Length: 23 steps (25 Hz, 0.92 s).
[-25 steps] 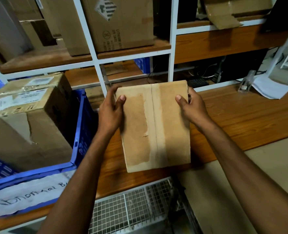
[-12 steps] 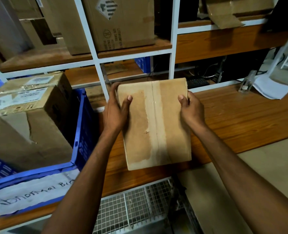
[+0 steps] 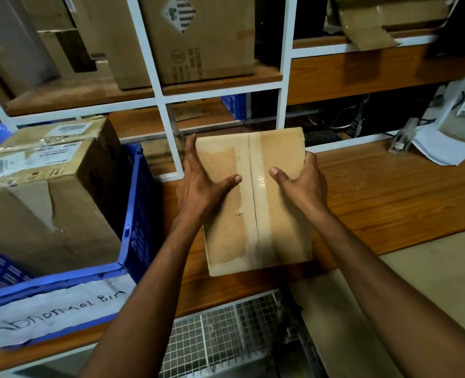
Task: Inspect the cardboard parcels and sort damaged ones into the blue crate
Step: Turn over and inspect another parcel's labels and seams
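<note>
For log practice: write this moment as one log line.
left hand: grips parcel left edge | right hand: grips right edge | parcel: taped seam up | blue crate: holds torn box

Tan parcel (image 3: 256, 203), glossy tape stripe down middle; blue crate (image 3: 141, 208); white label (image 3: 54, 312), black handwriting.

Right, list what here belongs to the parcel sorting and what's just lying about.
Job: parcel, held by left hand and right hand; blue crate; torn box in it.
Lying about: shelf carton; white papers; keyboard; wire basket.
</note>
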{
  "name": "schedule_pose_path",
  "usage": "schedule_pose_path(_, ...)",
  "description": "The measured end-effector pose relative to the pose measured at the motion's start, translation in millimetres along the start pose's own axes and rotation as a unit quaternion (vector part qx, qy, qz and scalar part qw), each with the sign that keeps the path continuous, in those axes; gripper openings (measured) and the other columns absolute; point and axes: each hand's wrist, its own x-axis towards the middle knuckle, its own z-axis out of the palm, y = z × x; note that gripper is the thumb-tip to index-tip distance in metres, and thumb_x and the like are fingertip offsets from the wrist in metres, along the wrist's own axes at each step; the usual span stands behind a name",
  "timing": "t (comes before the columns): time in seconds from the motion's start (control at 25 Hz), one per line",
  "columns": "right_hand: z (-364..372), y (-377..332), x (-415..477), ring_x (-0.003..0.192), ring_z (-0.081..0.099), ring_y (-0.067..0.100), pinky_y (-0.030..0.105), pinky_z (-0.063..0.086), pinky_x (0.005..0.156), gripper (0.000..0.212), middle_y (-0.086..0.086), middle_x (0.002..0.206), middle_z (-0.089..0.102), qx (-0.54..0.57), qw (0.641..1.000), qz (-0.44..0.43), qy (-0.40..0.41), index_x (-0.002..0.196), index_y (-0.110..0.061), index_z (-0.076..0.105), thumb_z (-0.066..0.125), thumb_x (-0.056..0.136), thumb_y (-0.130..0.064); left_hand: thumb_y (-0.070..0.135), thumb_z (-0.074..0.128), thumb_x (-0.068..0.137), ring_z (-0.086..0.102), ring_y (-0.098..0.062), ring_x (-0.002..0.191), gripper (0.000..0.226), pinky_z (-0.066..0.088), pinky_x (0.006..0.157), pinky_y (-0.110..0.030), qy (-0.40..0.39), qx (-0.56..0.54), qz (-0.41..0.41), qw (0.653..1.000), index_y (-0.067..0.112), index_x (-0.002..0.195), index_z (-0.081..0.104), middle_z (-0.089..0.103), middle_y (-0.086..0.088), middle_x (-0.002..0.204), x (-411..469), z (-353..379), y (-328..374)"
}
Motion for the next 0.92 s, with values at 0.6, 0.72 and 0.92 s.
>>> schedule_pose_path(0.6, 2, 14, -12, 0.12, 0.055, 0.023, 0.045, 0.053, 0.095, 0.104, 0.0, 0.137, 0.054, -0.01, 0.999, -0.014, -0.039, 0.15, -0.027, 0.024, 0.088, 0.072, -0.052, 0.057, 0.084, 0.076, 0.056, -0.032, 0.132, 0.12, 0.048, 0.104, -0.049, 0.029, -0.041, -0.063, 0.997, 0.036, 0.163, 0.004, 0.045, -0.009, 0.157, -41, 8, -10)
schedule_pose_path(0.72, -6, 17, -9, 0.112, 0.056, 0.016, 0.037, 0.051, 0.087, 0.079, -0.007, 0.123, 0.056, 0.026, 0.999, -0.002, -0.041, 0.142, -0.023, 0.04, 0.085, 0.08, -0.044, 0.058, 0.073, 0.089, 0.061, -0.016, 0.118, 0.086, 0.055, 0.094, -0.041, 0.062, -0.038, -0.069, 0.995, 0.033, 0.158, 0.028, 0.059, -0.003, 0.143, -48, 11, -12)
schedule_pose_path(0.92, -19, 27, -4, 0.114, 0.065, 0.016, 0.04, 0.054, 0.097, 0.036, -0.002, 0.124, 0.069, 0.103, 0.992, -0.001, -0.074, 0.132, -0.023, 0.061, 0.069, 0.097, -0.027, 0.042, 0.051, 0.107, 0.059, 0.001, 0.104, 0.056, 0.058, 0.092, -0.031, 0.076, -0.073, -0.05, 0.993, 0.022, 0.158, 0.04, 0.066, -0.003, 0.136, -44, 5, -14)
